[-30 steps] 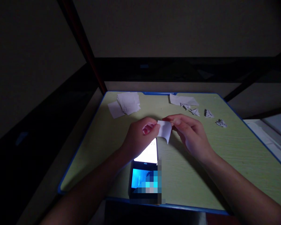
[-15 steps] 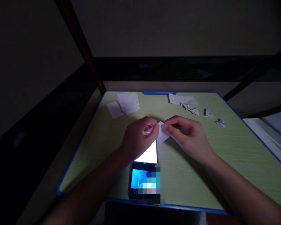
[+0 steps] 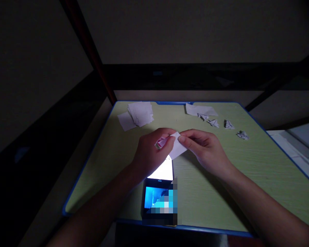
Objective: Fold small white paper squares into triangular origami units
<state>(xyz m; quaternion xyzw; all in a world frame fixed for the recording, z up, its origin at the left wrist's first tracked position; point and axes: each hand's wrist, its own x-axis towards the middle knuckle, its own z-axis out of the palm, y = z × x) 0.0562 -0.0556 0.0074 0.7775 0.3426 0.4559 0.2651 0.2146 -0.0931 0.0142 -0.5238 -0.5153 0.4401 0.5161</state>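
A small white piece of paper (image 3: 178,148) is held above the table between my two hands. My left hand (image 3: 154,147) pinches its left side, thumb in front and fingers curled behind. At the paper's upper right, my right hand (image 3: 206,147) grips it between thumb and forefinger. Part of the paper is hidden behind the left thumb and fingers. Below the hands lies a lit phone (image 3: 161,171), its upper screen white and its lower part showing a blue picture, partly blurred out.
On the green table (image 3: 105,164) with a blue edge, a stack of white paper sheets (image 3: 141,113) lies back left. Toward the back right are a flat paper sheet (image 3: 202,109) and several small folded papers (image 3: 228,124). White items (image 3: 293,147) sit beyond the right edge.
The paper has turned slightly between my fingers and more of its face shows. Both hands have barely shifted; the things on the table stay where they were.
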